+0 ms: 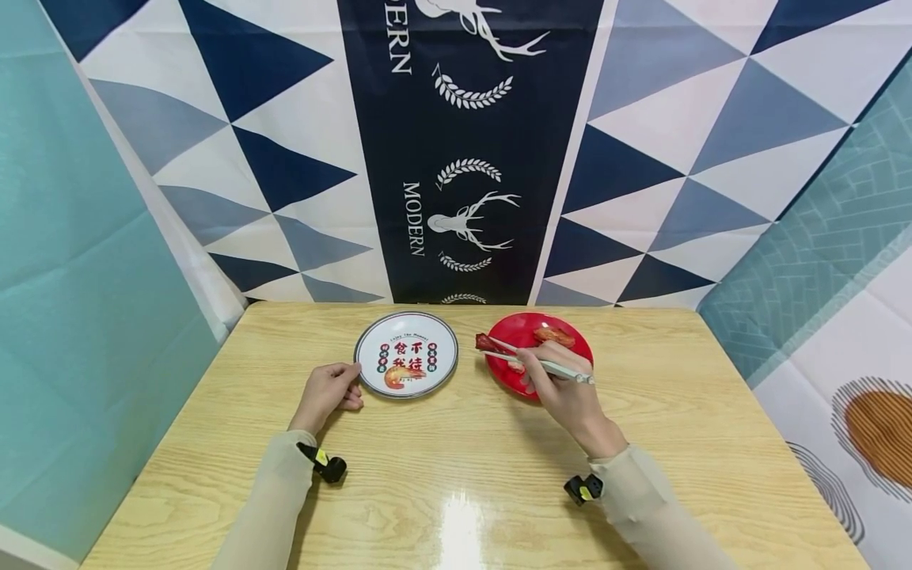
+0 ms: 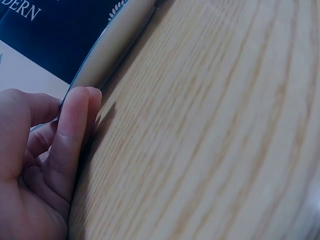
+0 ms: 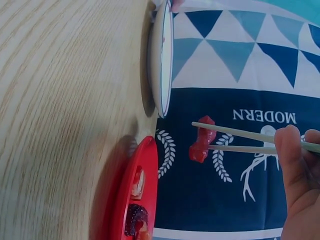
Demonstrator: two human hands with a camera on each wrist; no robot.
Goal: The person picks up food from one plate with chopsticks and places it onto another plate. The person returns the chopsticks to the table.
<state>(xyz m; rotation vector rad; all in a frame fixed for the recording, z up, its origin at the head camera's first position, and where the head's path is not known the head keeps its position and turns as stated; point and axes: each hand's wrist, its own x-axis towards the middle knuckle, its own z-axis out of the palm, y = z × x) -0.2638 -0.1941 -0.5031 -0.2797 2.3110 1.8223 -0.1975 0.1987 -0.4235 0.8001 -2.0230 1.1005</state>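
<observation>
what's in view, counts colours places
white plate: 1, white, centre left
shrimp: 1, orange, on white plate
red plate: 1, red, centre right
food pieces: 2+, orange and pale, on red plate
held piece: 1, red, in chopsticks
chopsticks: 2, pale, over red plate
table: 1, light wood, below
backdrop: 1, navy, grey, white, behind
side sheets: 2, partly teal, flanking table
wrist cameras: 2, black, on sleeves
sleeves: 2, cream, arms
left grip: 1, white plate's rim
right grip: 1, chopsticks

Both forearms (image 1: 267, 495) reach forward, the left hand (image 1: 329, 394) bent, the right hand (image 1: 572, 393) curled.
</observation>
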